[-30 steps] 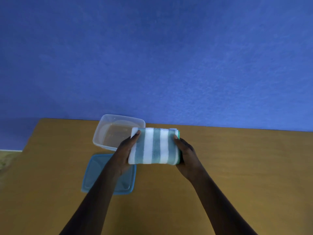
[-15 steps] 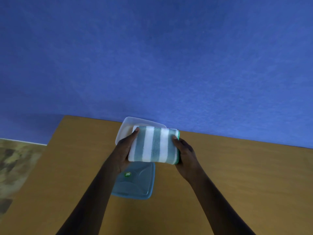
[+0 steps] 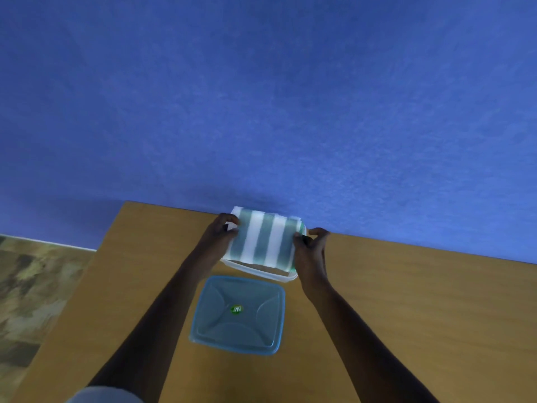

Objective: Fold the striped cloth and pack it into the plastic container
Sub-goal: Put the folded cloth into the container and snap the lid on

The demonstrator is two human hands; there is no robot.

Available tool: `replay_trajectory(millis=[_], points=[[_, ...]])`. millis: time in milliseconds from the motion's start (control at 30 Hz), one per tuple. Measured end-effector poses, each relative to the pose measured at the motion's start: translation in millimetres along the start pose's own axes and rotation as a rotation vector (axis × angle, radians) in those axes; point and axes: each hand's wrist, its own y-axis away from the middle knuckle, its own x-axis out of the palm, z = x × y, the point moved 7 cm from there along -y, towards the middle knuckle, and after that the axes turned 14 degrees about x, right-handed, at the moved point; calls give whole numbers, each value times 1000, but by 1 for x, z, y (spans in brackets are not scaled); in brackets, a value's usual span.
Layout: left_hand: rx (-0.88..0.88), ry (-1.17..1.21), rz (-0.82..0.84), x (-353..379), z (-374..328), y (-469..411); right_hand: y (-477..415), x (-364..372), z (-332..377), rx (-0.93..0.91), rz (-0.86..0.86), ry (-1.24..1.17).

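Observation:
The striped cloth [image 3: 264, 238], green and white, is folded into a thick rectangle and sits over the clear plastic container [image 3: 263, 271], covering nearly all of it. Only the container's near rim shows below the cloth. My left hand [image 3: 219, 237] pinches the cloth's left edge. My right hand [image 3: 311, 250] holds the right edge, thumb on the cloth and fingers curled behind it. Whether the cloth rests inside the container or hovers on its rim I cannot tell.
A blue translucent lid [image 3: 238, 314] with a green sticker lies flat on the wooden table [image 3: 406, 315], just in front of the container. A blue wall [image 3: 261, 97] rises right behind the table's far edge. The table's left edge drops to patterned floor [image 3: 32, 286].
Both hands carried the folded cloth away from me and over the container, which it now covers. The view shifted, so the lid now appears directly in front of the container.

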Motion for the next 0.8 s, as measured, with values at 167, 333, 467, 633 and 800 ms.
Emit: replay_trajectory(millis=[167,333,467,633,800], points=[[42,-332,57,10,4,-10,1,14,2,-130,-79,292],[27,-471,149,26,8,-20,-6,26,1,-69,-43,480],[8,-606,255,42,21,-24,-11,37,-10,81,16,604],[-25,-690,344,50,28,-25,-10,41,-17,187,51,720],[200,-875,310,57,4,-24,3,52,-4,-191,10,861]])
